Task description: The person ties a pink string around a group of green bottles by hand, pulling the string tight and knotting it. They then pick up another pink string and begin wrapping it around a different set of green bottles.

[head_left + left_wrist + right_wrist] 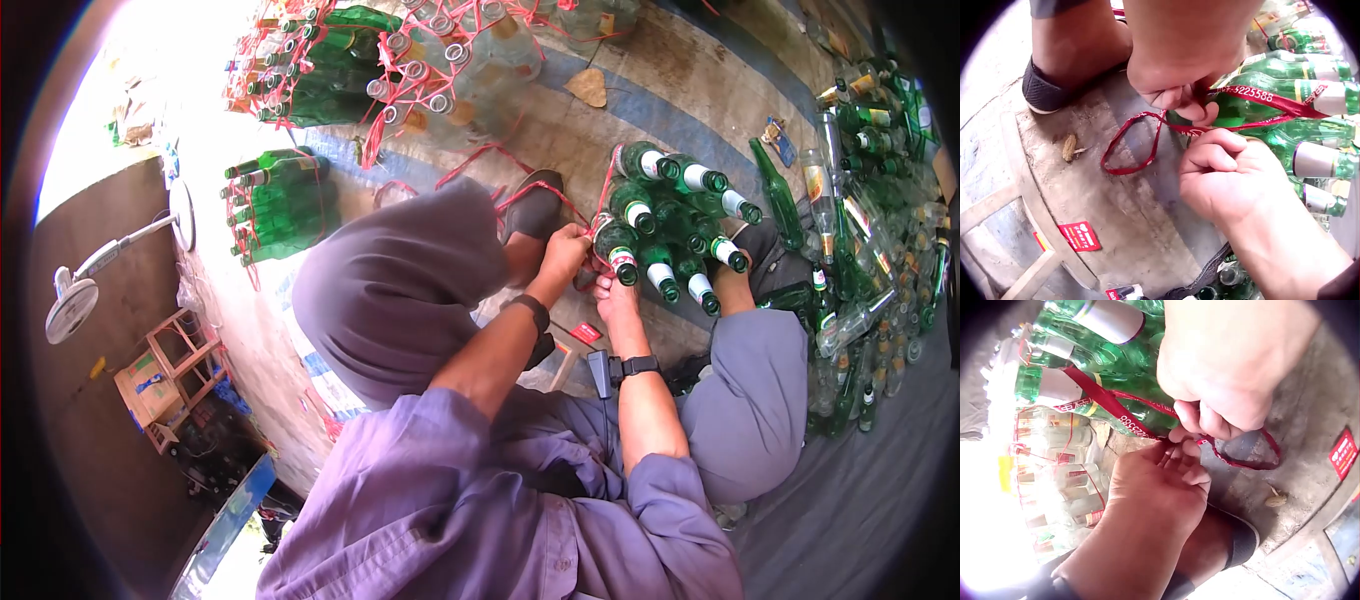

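A bundle of green glass bottles [640, 215] with white neck labels stands between the person's legs, necks tilted toward the camera. Round it runs a flat red strap [1247, 94] with white printing. At the near left side of the bundle, the left hand [565, 252] pinches the strap with curled fingers. Just beside it, the right hand [617, 298] grips the same strap, fingers folded in against the bottles. In the left wrist view both hands meet where the strap crosses, and a slack loop [1125, 170] hangs past them. Parts of the fingertips are hidden behind the hands.
Tied bundles of clear bottles [440, 75] and green bottles [285, 210] stand at the far side and left. Loose bottles [865, 250] pile up on the right. A shoe [533, 205] is close to the left hand. A red packet [1080, 237] lies by a pale frame [1022, 169].
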Motion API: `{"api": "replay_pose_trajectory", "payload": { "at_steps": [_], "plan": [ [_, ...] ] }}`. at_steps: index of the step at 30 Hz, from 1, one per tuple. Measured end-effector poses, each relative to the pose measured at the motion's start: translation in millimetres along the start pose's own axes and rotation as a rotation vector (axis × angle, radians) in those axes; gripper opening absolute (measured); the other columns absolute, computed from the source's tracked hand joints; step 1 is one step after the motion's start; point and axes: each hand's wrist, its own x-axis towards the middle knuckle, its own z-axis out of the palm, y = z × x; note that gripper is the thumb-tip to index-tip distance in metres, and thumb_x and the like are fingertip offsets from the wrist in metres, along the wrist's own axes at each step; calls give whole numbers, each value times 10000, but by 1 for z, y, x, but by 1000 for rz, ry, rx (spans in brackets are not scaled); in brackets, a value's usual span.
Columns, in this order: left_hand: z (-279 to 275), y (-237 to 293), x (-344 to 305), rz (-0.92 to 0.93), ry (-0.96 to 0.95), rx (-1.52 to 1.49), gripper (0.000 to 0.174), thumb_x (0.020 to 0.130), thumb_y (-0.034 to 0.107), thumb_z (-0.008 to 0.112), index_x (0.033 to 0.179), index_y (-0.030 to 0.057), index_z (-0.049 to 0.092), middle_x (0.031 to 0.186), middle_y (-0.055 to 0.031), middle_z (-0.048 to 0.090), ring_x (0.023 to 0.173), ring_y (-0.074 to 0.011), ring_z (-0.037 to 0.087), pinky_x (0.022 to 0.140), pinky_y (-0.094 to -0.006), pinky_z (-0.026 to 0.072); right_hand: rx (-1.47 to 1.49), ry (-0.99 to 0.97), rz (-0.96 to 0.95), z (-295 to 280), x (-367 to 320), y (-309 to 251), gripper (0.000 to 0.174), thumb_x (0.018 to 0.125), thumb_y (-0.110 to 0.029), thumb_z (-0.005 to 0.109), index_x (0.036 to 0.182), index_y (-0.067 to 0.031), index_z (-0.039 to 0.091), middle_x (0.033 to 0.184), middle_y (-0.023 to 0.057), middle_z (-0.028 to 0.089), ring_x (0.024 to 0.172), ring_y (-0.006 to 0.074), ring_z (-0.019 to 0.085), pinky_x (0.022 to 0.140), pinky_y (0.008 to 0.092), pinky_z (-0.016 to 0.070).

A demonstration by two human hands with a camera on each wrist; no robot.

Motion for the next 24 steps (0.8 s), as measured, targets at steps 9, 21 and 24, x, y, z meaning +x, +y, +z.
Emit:
{"api": "replay_pose_trajectory", "payload": {
  "at_steps": [9,21,24],
  "plan": [
    [0,12,-21,-117,-18,-151,41,798,79,552,791,46,529,643,-70,600,410,-142,498,347,-261,304,-158,-57,-17,14,-55,-9,316,926,-321,406,965,-40,544,786,65,612,458,56,367,353,186,253],
    [4,-6,9,-122,60,-141,46,741,4,546,774,32,532,604,-104,572,404,-165,489,343,-282,318,-290,52,-249,36,-123,-21,232,869,-252,570,932,-29,581,713,45,585,468,40,423,360,165,284],
    [4,-12,16,-98,74,-113,50,733,-1,540,776,24,541,595,-111,558,403,-176,489,341,-292,326,-360,103,-300,34,-107,-21,206,850,-217,613,942,-33,588,714,44,594,475,41,441,361,165,293]
  ]
}}
